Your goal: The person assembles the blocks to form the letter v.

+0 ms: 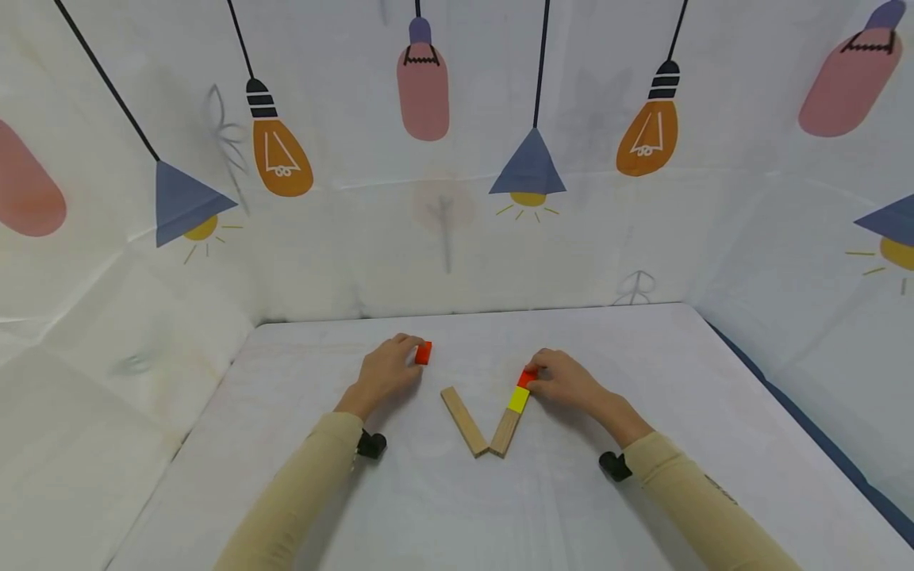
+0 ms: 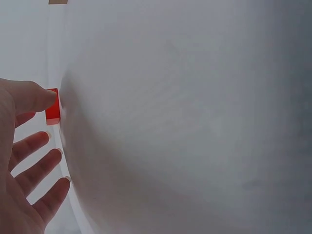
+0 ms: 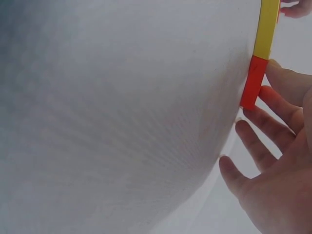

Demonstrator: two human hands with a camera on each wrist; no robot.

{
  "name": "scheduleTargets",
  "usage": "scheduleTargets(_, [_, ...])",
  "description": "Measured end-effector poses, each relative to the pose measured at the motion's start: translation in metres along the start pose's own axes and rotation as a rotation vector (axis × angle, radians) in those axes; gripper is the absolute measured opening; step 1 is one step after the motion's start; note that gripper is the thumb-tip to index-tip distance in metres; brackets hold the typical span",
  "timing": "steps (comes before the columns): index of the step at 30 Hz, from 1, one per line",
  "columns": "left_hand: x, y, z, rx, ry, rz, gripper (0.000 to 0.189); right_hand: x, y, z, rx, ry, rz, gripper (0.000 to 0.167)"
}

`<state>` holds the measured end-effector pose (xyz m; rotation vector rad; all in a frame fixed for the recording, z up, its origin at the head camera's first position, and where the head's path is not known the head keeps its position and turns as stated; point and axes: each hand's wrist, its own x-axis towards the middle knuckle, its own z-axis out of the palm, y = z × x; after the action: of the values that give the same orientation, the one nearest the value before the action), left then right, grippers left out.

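Observation:
My left hand (image 1: 387,373) pinches a small red block (image 1: 424,353) between thumb and fingertips, up and left of the wooden pieces; in the left wrist view its other fingers are spread. Across the table, my right hand (image 1: 569,384) holds a second red block (image 3: 253,84) by thumb and fingers. That block meets the end of a yellow block (image 1: 519,400), which continues into a short plain wooden block (image 1: 505,433). A longer plain wooden strip (image 1: 464,422) slants the other way. The lower ends come together, forming a V shape.
A white cloth (image 1: 428,515) covers the table. Behind and at both sides hang white sheets printed with lamps and bulbs (image 1: 282,159). A dark device (image 1: 371,444) sits at the left wrist, another (image 1: 615,466) at the right.

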<state>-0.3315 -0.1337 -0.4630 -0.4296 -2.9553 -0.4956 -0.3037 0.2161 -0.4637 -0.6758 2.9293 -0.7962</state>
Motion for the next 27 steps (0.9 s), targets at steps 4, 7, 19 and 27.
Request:
scheduleTargets(4, [0.002, -0.002, 0.0, 0.006, 0.003, 0.011, 0.039, -0.001, -0.001, 0.0, 0.0, 0.003, -0.007, 0.025])
scheduleTargets(7, [0.004, -0.003, 0.001, 0.004, 0.0, 0.02, 0.036, -0.002, -0.002, 0.0, 0.0, 0.01, -0.017, 0.025])
scheduleTargets(19, [0.012, -0.003, 0.003, 0.012, -0.045, 0.008, 0.034, -0.001, -0.002, 0.0, 0.007, 0.005, 0.012, 0.025])
scheduleTargets(27, [0.014, -0.001, 0.002, 0.01, -0.085, 0.002, 0.036, -0.001, -0.002, 0.0, 0.004, -0.002, 0.025, 0.025])
